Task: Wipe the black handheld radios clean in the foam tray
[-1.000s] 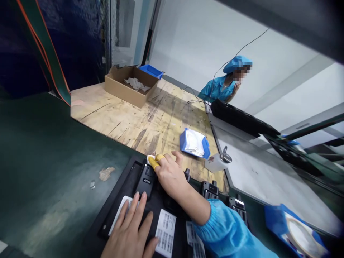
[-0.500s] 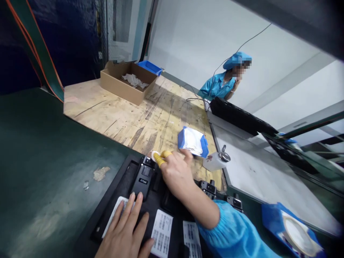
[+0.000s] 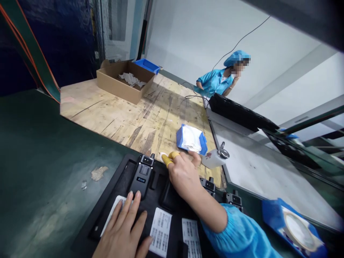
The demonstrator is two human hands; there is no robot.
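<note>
Right hand (image 3: 184,172) pinches a small white wipe (image 3: 163,156) in yellow-cotted fingertips beside the black radio (image 3: 142,172) seated in its tray (image 3: 118,186) — rigid, light, best held by its sides. Left hand (image 3: 123,233) lies flat, holding nothing.

The right hand (image 3: 182,172) (pinching a white wipe (image 3: 163,157)) has lifted off the black radio (image 3: 141,175), moving rightward.
</note>
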